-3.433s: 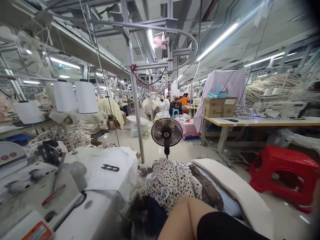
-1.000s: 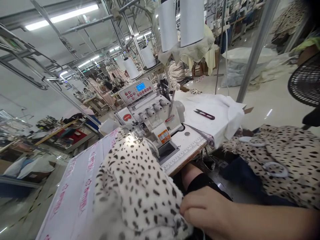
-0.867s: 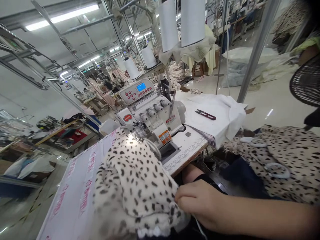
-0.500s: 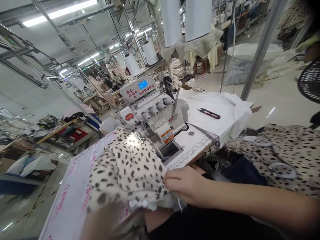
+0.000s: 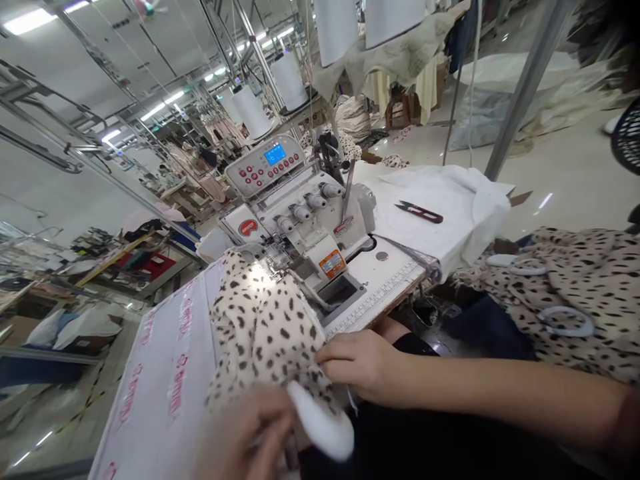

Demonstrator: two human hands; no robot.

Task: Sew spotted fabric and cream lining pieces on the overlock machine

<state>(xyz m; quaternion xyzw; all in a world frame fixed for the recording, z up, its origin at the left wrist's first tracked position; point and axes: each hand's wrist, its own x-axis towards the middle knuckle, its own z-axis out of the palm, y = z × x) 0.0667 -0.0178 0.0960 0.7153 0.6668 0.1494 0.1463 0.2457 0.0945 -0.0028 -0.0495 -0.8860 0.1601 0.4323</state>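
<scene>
My cream, dark-spotted plush cloth [image 5: 265,320] lies rumpled beyond my left hand [image 5: 253,430], far end brightly lit, near right edge pinched in my right hand [image 5: 365,365]. Between them shows a white piece [image 5: 327,429], blurred.

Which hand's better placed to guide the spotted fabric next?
Right, likely: the right hand pinches the spotted fabric near the overlock machine; the left hand is blurred, its grip unclear.

Edge of spotted fabric [image 5: 265,323] in right hand [image 5: 360,363], white piece [image 5: 327,427] perhaps in blurry left hand [image 5: 250,427].
</scene>
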